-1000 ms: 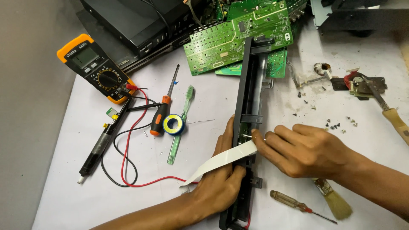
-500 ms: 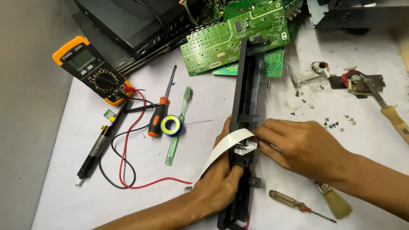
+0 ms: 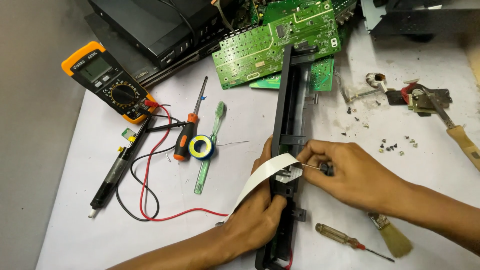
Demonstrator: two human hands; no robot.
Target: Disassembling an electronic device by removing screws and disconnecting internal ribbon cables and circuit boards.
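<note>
Head view shows one long black plastic panel lying on the white table, running from the near edge away toward the far green boards. One white flat ribbon cable curves from the left hand up over the panel's middle, ending at a small connector inside the panel. The left hand is closed around the panel's near left side, thumb over its edge, with the ribbon passing across the back of the fingers. The right hand sits just right of the panel, fingers pinched shut on one thin tool with a black handle, whose metal tip points left at the ribbon's end. So the ribbon end lies between the two hands, just off the tool tip.

Near right of the panel lie one screwdriver with a clear amber handle and one small brush. Left of the panel lie one green toothbrush, one blue spool of solder and one orange-handled screwdriver, close together. Farther left are one black soldering iron and one orange multimeter with one red lead and one black. At the far side lie several green circuit boards. Loose screws are scattered on the right, too small to count.
</note>
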